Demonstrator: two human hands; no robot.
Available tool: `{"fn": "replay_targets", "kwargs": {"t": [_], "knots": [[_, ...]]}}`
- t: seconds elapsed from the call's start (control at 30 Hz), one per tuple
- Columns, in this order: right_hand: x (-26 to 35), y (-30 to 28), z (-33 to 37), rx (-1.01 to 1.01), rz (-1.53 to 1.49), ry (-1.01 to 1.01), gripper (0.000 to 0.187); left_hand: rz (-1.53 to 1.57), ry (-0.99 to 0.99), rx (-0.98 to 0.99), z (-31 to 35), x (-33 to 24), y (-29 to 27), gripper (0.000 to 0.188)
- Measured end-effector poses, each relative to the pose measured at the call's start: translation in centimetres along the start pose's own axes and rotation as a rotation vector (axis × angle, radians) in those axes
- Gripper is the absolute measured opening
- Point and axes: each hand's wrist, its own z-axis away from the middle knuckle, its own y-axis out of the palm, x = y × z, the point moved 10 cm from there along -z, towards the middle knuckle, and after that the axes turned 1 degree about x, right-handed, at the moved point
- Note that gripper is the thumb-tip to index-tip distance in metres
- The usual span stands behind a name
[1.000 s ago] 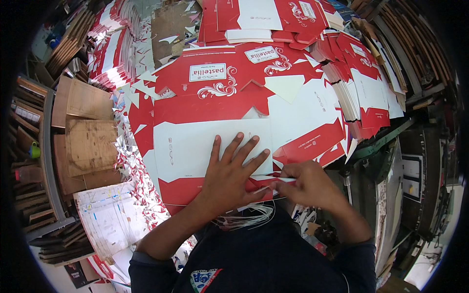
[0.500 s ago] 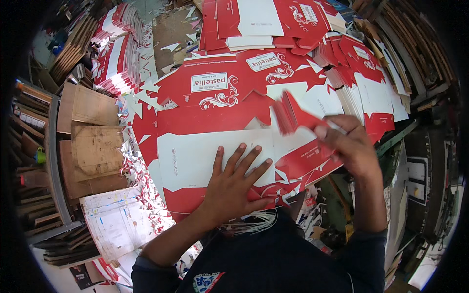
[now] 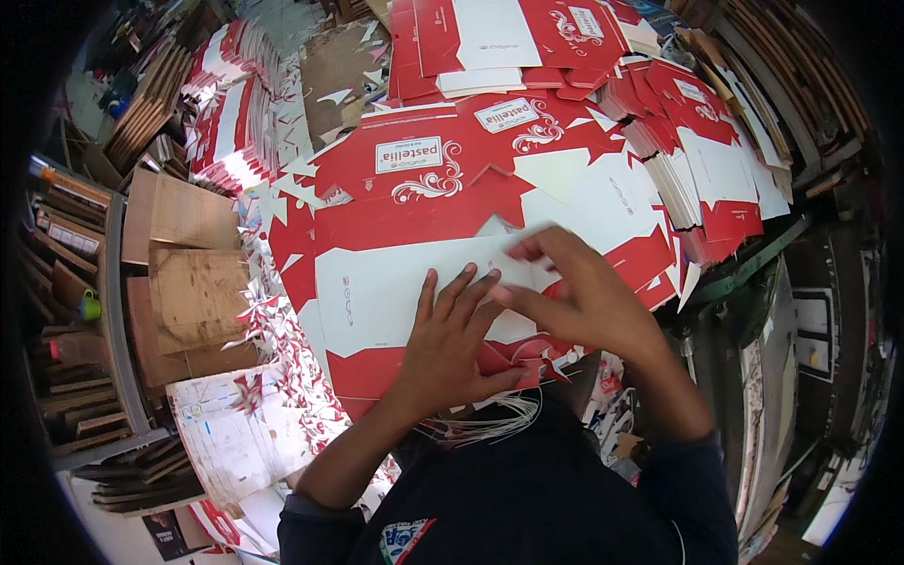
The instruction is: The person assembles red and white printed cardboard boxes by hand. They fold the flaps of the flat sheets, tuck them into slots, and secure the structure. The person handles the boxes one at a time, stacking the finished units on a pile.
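Observation:
Flat printed card sheets in red and white [image 3: 405, 273], stacked and cut to carton shapes, lie in front of me. My left hand [image 3: 450, 344] rests palm down on the near sheet with its fingers spread. Just right of it, my right hand [image 3: 574, 297] hovers over the sheets' right part, fingers curved, thumb apart, nothing visible between them. Its fingertips are slightly blurred. Small red offcuts [image 3: 518, 356] lie beside my left thumb at the stack's near edge. A blurred clump of red and white offcuts [image 3: 250, 391] appears left, over a white board.
Further card stacks stand at the far left [image 3: 231, 122] and right [image 3: 673, 188]. Offcuts litter the strip along the left [image 3: 292, 377]. Brown boards [image 3: 202, 297] and a shelf of upright boards are beyond it. White strings [image 3: 490, 419] hang near my body.
My right hand has moved left towards my left hand. The bundle of red offcuts it held has left it. A blurred clump now shows at the left. My left hand stays on the sheet.

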Motion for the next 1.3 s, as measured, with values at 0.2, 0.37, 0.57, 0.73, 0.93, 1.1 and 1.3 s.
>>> {"fn": "replay_targets", "kwargs": {"t": [0.2,0.37,0.57,0.73,0.93,1.1,1.3], "knots": [[-3.1,0.3,7.1,0.053,0.317,0.015,0.043,-0.010,0.096,-0.065,2.3,-1.7,-0.3,0.070],[-3.0,1.0,7.3,0.030,0.483,0.050,0.040,-0.205,0.066,0.066,4.2,-4.8,1.8,0.057],[-3.7,1.0,7.5,0.038,0.366,0.067,0.036,-0.056,0.022,0.069,3.2,-4.0,0.8,0.035],[-3.4,0.9,8.0,0.020,0.358,0.033,0.029,0.130,0.009,-0.060,3.4,-3.0,0.3,0.020],[-3.0,0.8,8.2,0.000,0.359,0.021,0.026,0.038,0.001,0.004,3.4,-4.4,0.3,0.013],[-2.8,1.0,8.3,-0.033,0.362,-0.008,0.025,0.304,-0.123,0.023,5.9,-3.8,-0.1,0.006],[-3.1,1.2,7.9,-0.021,0.375,0.037,0.019,-0.096,-0.450,-0.592,13.7,1.8,-11.5,0.057]]}}
